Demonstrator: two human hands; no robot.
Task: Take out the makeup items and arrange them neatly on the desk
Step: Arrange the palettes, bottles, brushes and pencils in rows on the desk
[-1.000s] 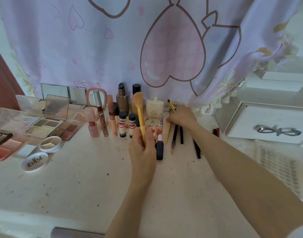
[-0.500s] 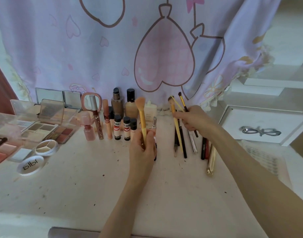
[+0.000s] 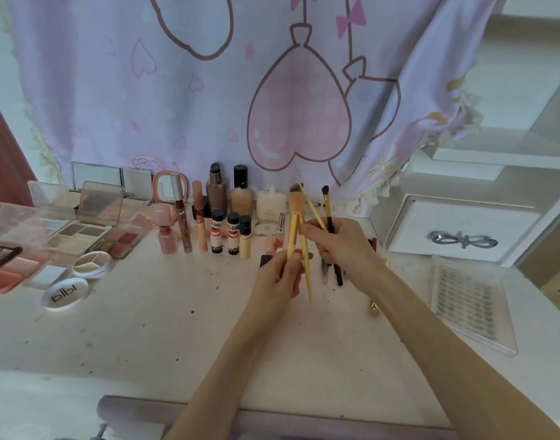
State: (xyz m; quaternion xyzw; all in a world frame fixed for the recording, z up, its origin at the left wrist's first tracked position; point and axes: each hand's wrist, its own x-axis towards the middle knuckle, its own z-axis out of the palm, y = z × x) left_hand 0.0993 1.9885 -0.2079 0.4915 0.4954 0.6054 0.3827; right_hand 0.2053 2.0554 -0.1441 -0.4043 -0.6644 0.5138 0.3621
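Above the tabletop, mid-row, both hands hold brushes upright and close together. Left hand pinches the yellow-handled powder brush low on the handle, fingers curled round it. Right hand clamps a small bundle: a long yellow brush angled down past the left hand, a thin yellow stick-like brush, and a dark-handled brush. Bristle heads nearly touch; cannot tell whether the handles actually cross or contact.

Risks, as judged from this:
- Right grip carries three thin handles at splayed angles. Likely loose. If one gets passed across, another could slip and drop onto the pencils lying below, scattering that row.
- Long yellow brush tip hangs low near the left wrist; lowering either hand could snag it.
- Standing bottles and lip tubes sit just left of the hands, tightly spaced. A sideways sweep of the left forearm would topple them domino-style.
- Open palettes and the round compact are well apart, low risk.
- Lash tray lies near the right forearm; an elbow drag could shove it toward the edge.
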